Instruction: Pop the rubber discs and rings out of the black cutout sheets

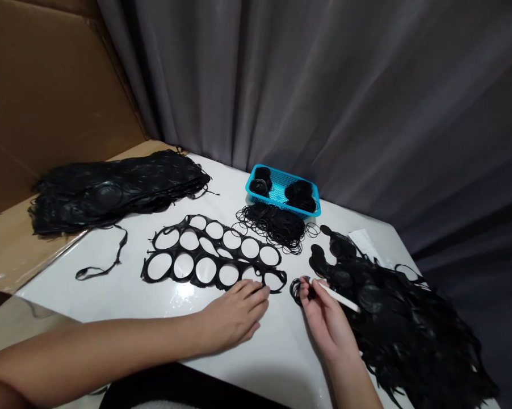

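A thin black rubber sheet with rows of round holes (176, 254) lies flat on the table. My left hand (236, 312) rests on its lower right edge, palm down, fingers stretched and gripping nothing visible. My right hand (328, 324) is closed around a slim white pen-like tool (339, 297), whose dark end is at the fingertips. A bunch of thin black rings (296, 291) hangs at the same fingertips; whether they are pinched or looped on a finger I cannot tell.
Behind the sheet lie a pile of black rings (277, 224) and a blue basket (318, 205) with black bundles. Stacked black sheets (120, 187) lie at left, near a loose strip (106, 270). A heap of black scraps (413, 324) covers the right. A grey curtain (281, 85) hangs behind.
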Tool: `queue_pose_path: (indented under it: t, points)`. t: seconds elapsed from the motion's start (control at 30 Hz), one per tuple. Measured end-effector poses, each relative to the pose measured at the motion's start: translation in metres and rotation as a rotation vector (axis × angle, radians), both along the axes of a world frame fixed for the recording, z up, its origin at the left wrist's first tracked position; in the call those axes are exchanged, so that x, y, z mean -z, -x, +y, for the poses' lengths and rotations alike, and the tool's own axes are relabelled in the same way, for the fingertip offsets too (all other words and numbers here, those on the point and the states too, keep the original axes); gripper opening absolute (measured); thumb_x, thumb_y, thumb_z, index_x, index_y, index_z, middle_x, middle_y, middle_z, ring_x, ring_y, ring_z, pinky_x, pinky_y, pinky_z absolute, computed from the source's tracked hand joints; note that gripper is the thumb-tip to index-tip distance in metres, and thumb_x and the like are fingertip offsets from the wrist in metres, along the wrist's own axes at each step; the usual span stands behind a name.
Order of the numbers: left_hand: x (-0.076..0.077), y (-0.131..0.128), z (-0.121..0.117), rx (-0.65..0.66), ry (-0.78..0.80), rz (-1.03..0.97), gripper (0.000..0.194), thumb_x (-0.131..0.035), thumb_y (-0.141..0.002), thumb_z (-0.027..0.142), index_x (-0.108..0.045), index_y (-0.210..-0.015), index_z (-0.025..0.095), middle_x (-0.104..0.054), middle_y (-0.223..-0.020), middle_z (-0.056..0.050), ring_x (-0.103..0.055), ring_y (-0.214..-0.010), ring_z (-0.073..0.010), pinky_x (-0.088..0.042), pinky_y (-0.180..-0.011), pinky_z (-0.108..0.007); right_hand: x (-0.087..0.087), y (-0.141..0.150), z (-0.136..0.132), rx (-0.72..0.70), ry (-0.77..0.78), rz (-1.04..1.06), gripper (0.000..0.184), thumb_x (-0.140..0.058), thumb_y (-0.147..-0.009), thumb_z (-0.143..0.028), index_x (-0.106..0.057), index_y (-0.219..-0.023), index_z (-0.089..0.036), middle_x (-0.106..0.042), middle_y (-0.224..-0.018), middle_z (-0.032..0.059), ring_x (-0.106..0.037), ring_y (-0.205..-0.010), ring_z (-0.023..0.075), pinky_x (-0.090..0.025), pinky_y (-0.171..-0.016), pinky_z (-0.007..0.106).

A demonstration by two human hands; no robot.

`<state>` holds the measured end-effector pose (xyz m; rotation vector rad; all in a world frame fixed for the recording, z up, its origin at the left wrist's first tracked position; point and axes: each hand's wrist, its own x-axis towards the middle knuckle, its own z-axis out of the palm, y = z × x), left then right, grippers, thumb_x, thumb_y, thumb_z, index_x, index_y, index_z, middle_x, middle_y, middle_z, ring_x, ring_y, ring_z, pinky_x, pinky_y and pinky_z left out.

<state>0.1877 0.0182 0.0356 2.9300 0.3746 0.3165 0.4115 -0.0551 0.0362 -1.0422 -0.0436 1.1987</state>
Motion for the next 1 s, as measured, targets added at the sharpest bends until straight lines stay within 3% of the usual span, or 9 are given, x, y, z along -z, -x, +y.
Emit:
queue_pose_path:
  t: [0.07, 0.17, 0.27, 0.37, 0.57, 1.0]
  points:
    - [0.006, 0.0, -0.004, 0.014, -0.006, -0.04, 0.039, -0.059, -0.095, 0.028, -0.052, -0.129, 0.009, -0.053, -0.14, -0.015, -0.044, -0.131, -0.0292, -0.028, -0.117, -0.042, -0.002, -0.002, 0.005, -0.036, -0.025, -0.213, 0.026, -0.088, -0.069, -0.02, -0.063, -0.076, -0.02, -0.066, -0.087, 0.0, -0.065, -0.08, 0.0108, -0.059, -0.075, 0.019]
    - [0.013, 0.001, -0.008, -0.016, 0.011, -0.075, 0.042, -0.058, -0.095, 0.029, -0.05, -0.132, 0.01, -0.052, -0.142, -0.017, -0.045, -0.133, -0.0292, -0.033, -0.115, -0.041, 0.001, -0.002, 0.009, -0.206, -0.031, -0.594, 0.025, -0.083, -0.076, -0.034, -0.063, -0.071, -0.02, -0.066, -0.086, 0.0003, -0.061, -0.075, 0.0122, -0.054, -0.073, 0.024]
    - [0.017, 0.003, -0.009, -0.01, 0.008, -0.069, 0.044, -0.054, -0.097, 0.031, -0.049, -0.135, 0.009, -0.052, -0.143, -0.018, -0.044, -0.136, -0.0303, -0.036, -0.114, -0.04, 0.005, 0.003, 0.01, -0.424, -0.031, -0.966, 0.025, -0.072, -0.085, -0.04, -0.064, -0.073, -0.02, -0.07, -0.091, 0.0049, -0.063, -0.082, 0.0184, -0.049, -0.077, 0.03]
    - [0.018, 0.003, -0.009, -0.006, 0.005, -0.066, 0.045, -0.054, -0.098, 0.032, -0.049, -0.135, 0.008, -0.052, -0.143, -0.018, -0.043, -0.138, -0.0307, -0.034, -0.116, -0.04, 0.005, 0.01, 0.009, -0.559, -0.03, -1.192, 0.024, -0.064, -0.091, -0.04, -0.066, -0.078, -0.021, -0.072, -0.095, 0.0067, -0.064, -0.087, 0.0227, -0.046, -0.082, 0.034]
    - [0.021, 0.002, -0.009, -0.008, 0.012, -0.06, 0.043, -0.052, -0.097, 0.031, -0.049, -0.134, 0.008, -0.053, -0.141, -0.019, -0.045, -0.136, -0.032, -0.036, -0.115, -0.041, 0.006, 0.016, 0.007, -0.611, -0.023, -1.373, 0.023, -0.056, -0.095, -0.037, -0.064, -0.078, -0.023, -0.071, -0.098, 0.0052, -0.065, -0.092, 0.0233, -0.045, -0.085, 0.034]
    - [0.015, 0.001, -0.007, 0.011, 0.033, -0.083, 0.04, -0.057, -0.095, 0.03, -0.051, -0.128, 0.008, -0.054, -0.137, -0.02, -0.047, -0.133, -0.0317, -0.039, -0.112, -0.042, 0.007, 0.02, 0.005, -0.605, -0.02, -1.436, 0.02, -0.055, -0.095, -0.035, -0.065, -0.082, -0.023, -0.071, -0.099, 0.0048, -0.065, -0.093, 0.0228, -0.047, -0.085, 0.033]
